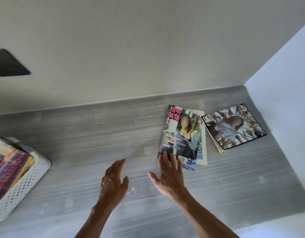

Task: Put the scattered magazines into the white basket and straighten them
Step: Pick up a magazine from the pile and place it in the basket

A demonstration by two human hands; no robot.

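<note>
Two magazines lie far right on the grey counter, and my right hand, fingers spread flat, reaches the near edge of the portrait-cover magazine, thin, floppy and slick, best pinched by its spine, left hand open.

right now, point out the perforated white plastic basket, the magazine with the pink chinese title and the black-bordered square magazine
perforated white plastic basket [23,188], head view, on its perforated side wall
magazine with the pink chinese title [181,134], head view, middle of its cover
black-bordered square magazine [233,126], head view, middle of its cover
</note>
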